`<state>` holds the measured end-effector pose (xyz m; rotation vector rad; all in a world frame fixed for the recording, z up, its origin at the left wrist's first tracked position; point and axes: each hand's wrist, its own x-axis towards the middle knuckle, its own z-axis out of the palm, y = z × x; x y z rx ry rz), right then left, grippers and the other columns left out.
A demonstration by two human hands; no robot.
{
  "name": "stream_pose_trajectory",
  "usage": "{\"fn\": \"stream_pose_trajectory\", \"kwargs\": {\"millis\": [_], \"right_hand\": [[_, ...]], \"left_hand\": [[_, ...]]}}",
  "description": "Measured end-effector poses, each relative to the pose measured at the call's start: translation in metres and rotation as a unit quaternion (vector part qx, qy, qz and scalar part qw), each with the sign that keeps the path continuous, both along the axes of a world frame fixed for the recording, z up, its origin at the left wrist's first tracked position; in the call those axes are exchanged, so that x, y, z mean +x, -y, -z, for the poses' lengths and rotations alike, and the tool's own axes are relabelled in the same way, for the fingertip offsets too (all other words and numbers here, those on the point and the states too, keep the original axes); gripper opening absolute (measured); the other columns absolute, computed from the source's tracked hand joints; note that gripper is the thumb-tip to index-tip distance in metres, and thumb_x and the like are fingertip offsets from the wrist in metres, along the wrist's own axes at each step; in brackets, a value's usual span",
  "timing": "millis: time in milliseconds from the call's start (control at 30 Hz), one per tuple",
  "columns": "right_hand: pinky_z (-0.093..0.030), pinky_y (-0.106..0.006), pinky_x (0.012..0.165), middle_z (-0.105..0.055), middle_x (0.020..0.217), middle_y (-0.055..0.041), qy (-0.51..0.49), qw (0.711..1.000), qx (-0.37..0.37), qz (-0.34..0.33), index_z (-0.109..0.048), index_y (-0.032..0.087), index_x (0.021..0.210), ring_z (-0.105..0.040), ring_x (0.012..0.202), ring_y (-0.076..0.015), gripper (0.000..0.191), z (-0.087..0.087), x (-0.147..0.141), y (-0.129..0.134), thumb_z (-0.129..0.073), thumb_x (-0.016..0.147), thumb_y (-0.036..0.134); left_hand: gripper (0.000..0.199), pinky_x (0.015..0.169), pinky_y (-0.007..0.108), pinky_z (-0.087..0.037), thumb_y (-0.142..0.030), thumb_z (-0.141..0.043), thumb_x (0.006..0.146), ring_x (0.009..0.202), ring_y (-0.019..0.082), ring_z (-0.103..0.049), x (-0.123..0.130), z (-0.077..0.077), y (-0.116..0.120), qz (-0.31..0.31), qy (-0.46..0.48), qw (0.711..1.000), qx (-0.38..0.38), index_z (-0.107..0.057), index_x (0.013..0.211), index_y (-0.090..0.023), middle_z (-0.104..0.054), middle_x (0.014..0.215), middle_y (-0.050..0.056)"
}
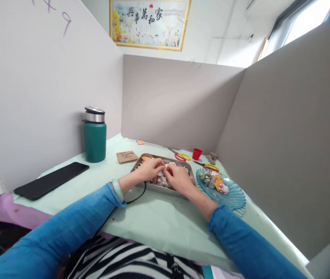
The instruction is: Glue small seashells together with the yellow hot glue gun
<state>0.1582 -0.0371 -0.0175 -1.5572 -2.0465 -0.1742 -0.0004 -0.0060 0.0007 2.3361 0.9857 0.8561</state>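
My left hand (pixel 151 169) and my right hand (pixel 178 178) meet over a metal tray (pixel 165 189), fingertips pinched close together. Whatever they pinch is too small to make out. The tray holds many small pale and brown pieces (pixel 161 181), with an orange one near its back left. Right of my right hand sits a blue ribbed glass plate (pixel 234 195) carrying orange, white and greenish decorated pieces (pixel 215 182). A thin black cord curves below my left wrist, which wears a pale green bangle (pixel 117 190).
A green bottle (pixel 95 141) and a black flat object (pixel 52 180) are at the left. Behind the tray lie a brown card (pixel 126 156), red-yellow scissors (pixel 182 156), another pair (pixel 210 167) and a red cup (pixel 197 154). Grey partitions (pixel 176 104) enclose the table.
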Motion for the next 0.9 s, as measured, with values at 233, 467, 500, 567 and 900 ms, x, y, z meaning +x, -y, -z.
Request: {"fn": "stream_pose_trajectory", "kwargs": {"millis": [233, 467, 500, 567, 900], "right_hand": [[-0.026, -0.023, 0.055, -0.064, 0.067, -0.0012, 0.005, 1.000, 0.000, 0.005, -0.062, 0.019, 0.076, -0.054, 0.061, -0.0121, 0.035, -0.0003, -0.0007, 0.0002, -0.039, 0.088, 0.043], [-0.026, -0.023, 0.056, -0.065, 0.069, -0.0013, 0.007, 1.000, 0.002, 0.006, -0.062, 0.019, 0.077, -0.054, 0.061, -0.0122, 0.034, -0.0003, -0.0008, -0.0002, -0.039, 0.088, 0.043], [-0.026, -0.023, 0.056, -0.065, 0.068, -0.0013, 0.007, 1.000, 0.003, 0.006, -0.061, 0.019, 0.077, -0.054, 0.061, -0.0123, 0.035, -0.0002, -0.0007, -0.0003, -0.039, 0.088, 0.043], [-0.025, -0.023, 0.055, -0.065, 0.067, -0.0011, 0.006, 1.000, 0.004, 0.004, -0.061, 0.020, 0.076, -0.054, 0.060, -0.0124, 0.034, -0.0001, -0.0007, -0.0003, -0.039, 0.088, 0.044], [-0.027, -0.022, 0.055, -0.064, 0.067, -0.0009, -0.020, 1.000, 0.015, 0.004, -0.060, 0.020, 0.077, -0.053, 0.059, -0.0119, 0.034, -0.0023, -0.0007, 0.0023, -0.039, 0.087, 0.044]], "left_hand": [[0.025, 0.043, 0.018, -0.038, -0.034, -0.040, 0.082, 0.041, 0.010, -0.054, -0.0003, 0.0005, -0.0003, -0.002, 0.005, 1.000, -0.002, -0.056, 0.086, -0.015, -0.056, 0.051, -0.003], [0.026, 0.043, 0.017, -0.038, -0.035, -0.041, 0.082, 0.041, 0.009, -0.054, 0.0000, -0.0019, 0.0023, -0.006, -0.002, 1.000, 0.005, -0.057, 0.086, -0.015, -0.057, 0.051, -0.003], [0.026, 0.044, 0.017, -0.039, -0.035, -0.041, 0.082, 0.041, 0.009, -0.054, -0.0001, -0.0015, 0.0017, -0.005, -0.002, 1.000, 0.005, -0.057, 0.086, -0.015, -0.057, 0.052, -0.002], [0.026, 0.044, 0.018, -0.039, -0.035, -0.041, 0.082, 0.041, 0.010, -0.055, -0.0003, -0.0004, 0.0000, -0.001, 0.001, 1.000, 0.004, -0.056, 0.087, -0.015, -0.058, 0.054, -0.002], [0.028, 0.042, 0.018, -0.039, -0.040, -0.043, 0.081, 0.041, 0.010, -0.054, 0.0002, 0.0006, -0.0020, -0.010, 0.026, 0.999, -0.023, -0.055, 0.086, -0.015, -0.057, 0.052, -0.002]]}}
